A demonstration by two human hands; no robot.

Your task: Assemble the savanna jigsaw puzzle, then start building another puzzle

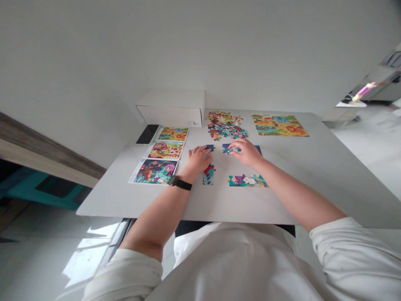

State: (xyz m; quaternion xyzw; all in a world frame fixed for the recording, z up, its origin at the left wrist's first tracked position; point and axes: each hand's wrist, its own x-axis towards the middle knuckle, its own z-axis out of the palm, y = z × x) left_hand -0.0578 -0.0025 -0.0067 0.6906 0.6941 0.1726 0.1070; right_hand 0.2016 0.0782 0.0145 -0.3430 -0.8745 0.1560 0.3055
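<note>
My left hand lies flat with its fingers apart, over the left-side puzzle pieces. A dark blue puzzle piece shows at its fingertips, and a joined strip of red and teal pieces shows below it. With thumb and fingers curved together, my right hand grips a puzzle piece at the blue top strip; the fingers partly hide it. Nearer to me is a joined bottom strip with a white rabbit. Part of the right side is hidden behind my right hand and forearm.
Loose puzzle pieces are heaped at the back. A finished lion puzzle lies at back right. On the left are a sheet with three reference pictures, a phone and a white box against the wall.
</note>
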